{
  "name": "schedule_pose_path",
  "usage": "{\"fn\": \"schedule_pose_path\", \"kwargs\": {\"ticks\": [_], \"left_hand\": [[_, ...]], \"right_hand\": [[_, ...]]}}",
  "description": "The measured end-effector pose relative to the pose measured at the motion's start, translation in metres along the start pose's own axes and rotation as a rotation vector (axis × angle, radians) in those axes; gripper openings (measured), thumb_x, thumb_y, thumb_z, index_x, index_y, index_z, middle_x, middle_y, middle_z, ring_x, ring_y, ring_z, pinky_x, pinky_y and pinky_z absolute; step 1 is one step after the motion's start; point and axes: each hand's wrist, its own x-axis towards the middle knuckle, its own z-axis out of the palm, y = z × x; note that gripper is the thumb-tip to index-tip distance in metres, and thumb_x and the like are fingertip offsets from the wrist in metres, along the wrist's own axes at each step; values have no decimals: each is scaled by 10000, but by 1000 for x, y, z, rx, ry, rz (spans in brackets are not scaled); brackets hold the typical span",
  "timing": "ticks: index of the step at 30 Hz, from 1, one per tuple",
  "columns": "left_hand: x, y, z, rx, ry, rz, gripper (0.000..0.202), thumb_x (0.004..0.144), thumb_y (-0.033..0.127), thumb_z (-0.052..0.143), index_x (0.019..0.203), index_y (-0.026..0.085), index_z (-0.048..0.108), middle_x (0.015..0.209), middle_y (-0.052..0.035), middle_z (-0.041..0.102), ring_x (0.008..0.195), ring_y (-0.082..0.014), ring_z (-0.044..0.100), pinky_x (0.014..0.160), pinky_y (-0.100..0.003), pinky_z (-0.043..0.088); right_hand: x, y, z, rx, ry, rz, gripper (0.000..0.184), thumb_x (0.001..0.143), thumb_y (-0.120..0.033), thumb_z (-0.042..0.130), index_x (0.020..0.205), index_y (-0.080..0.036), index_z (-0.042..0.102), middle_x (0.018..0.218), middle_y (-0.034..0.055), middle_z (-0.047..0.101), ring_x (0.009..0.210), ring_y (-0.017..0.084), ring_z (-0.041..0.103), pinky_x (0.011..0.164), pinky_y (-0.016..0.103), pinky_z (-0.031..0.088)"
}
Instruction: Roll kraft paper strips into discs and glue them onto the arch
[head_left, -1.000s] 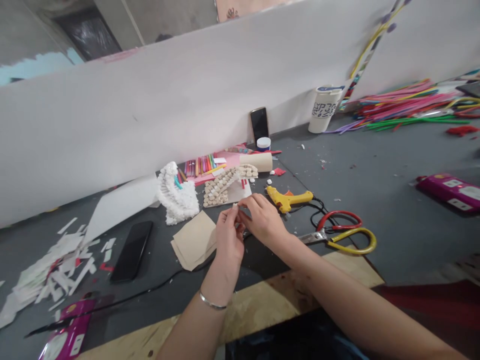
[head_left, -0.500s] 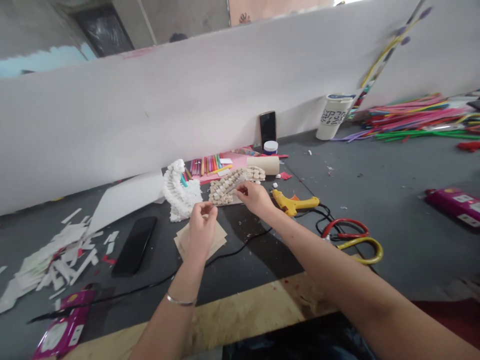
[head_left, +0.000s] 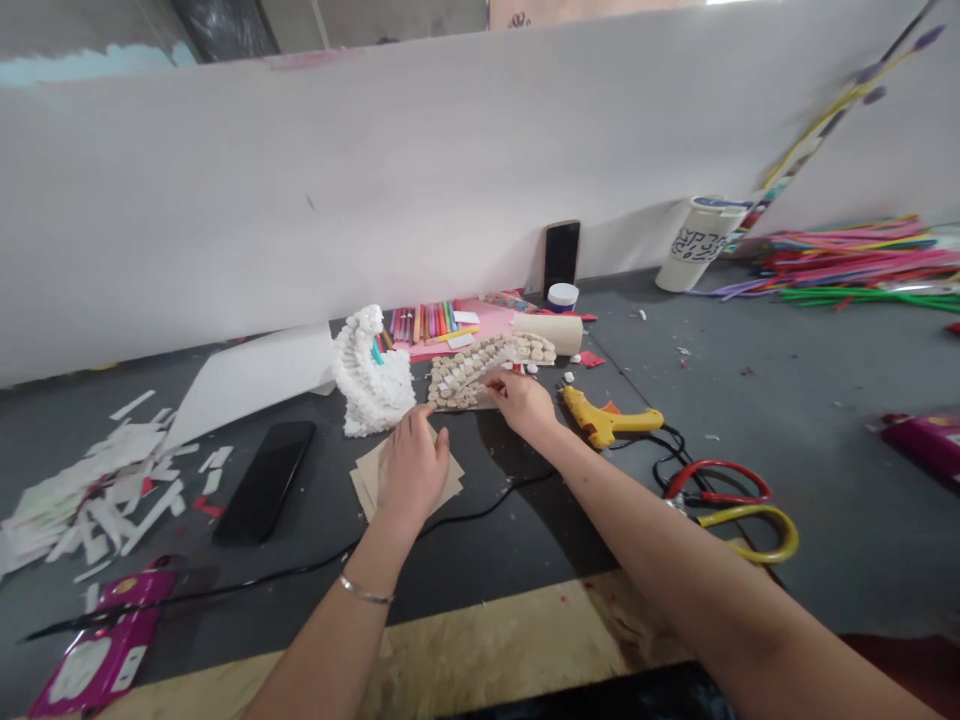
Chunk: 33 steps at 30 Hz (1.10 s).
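A small model staircase, covered in beige, stone-like pieces on a flat base, lies in front of both hands. Over its near right side, my right hand is closed in a pinch, fingertips at the stair's lower flank; whatever they hold is too small to make out. My left hand reaches over a stack of beige card squares, fingertips at the model's near left corner, thumb apart. To the left of the model stands a white, bumpy staircase model. A yellow glue gun rests right of my right hand.
Red- and yellow-handled scissors and a black cable are at the right. A black phone, white scraps and a magenta pack lie left. Behind are markers, a cardboard tube, a jar and a tumbler.
My left hand has gone from a pinch to stretched fingers near the model's corner. My right hand stays pinched at the model, slightly lower along its side. The view has shifted.
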Motion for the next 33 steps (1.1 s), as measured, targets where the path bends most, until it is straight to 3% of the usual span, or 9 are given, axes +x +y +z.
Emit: {"fn": "schedule_pose_path", "kwargs": {"ticks": [13,20,33], "left_hand": [[-2,-5,17,30,-58,21,392,942,345,451,1262,122,491,1401,-228,485,1288,-361,473,1002,-522,422],[-4,-5,19,43,-49,27,393,941,365,453,1260,139,498,1388,-220,503,1248,-366,504,990,-531,426],[-3,-4,16,-31,-69,-3,361,940,363,459,1237,162,504,1361,-189,524,1265,-344,483,1014,-513,401]], "right_hand": [[2,1,7,-45,41,-44,124,892,-273,593,933,-222,698,973,51,733,957,218,633,826,332,459],[2,1,10,-55,53,-81,119,893,-284,594,900,-222,696,914,51,727,947,216,630,854,340,450],[1,3,11,-112,35,-114,127,885,-253,599,909,-191,707,987,77,720,974,236,623,874,366,455]]}}
